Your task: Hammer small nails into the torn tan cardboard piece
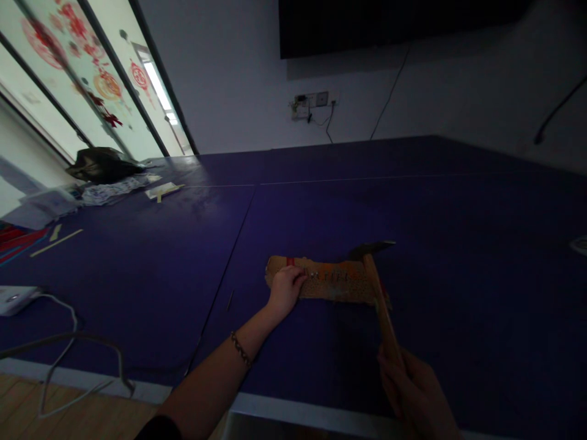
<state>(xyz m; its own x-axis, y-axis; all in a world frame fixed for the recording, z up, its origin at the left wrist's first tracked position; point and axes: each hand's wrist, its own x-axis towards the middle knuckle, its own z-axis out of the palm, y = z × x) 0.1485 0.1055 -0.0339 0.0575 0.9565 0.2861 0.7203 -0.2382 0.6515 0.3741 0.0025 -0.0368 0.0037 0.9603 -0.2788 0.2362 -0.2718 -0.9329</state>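
The right hand [413, 382] has its fingers wrapped around the wooden handle of a hammer [385, 311], down near the bottom end. The hammer is at the right end of a flat brown board [339, 292], and its dark head sticks out past the board's far edge. The head looks like metal, so I think that end is heavy and hard, and the handle is stiff and much lighter. The handle is long, straight and pale, and it looks smooth but not very slippery. The low part, where the hand is, seems a good place to hold it. The left hand [287, 287] rests on the left part of the board, with its fingertips close together. They may be pinching something tiny, but I cannot tell. The board lies flat on a big purple table [458, 244], near the front edge. It is long and thin, with ragged edges, a bumpy top full of little pits, and a red stripe near its left end. I cannot tell if it is wood or thick card. It looks light and a bit rough, so it could slide around, and holding it by the end seems best. Small thin nails [337, 277] stand in a row along its middle. They look hard, skinny and easy to drop, so only fingertips would fit them. The tabletop looks flat and smooth, with a dark seam across it.
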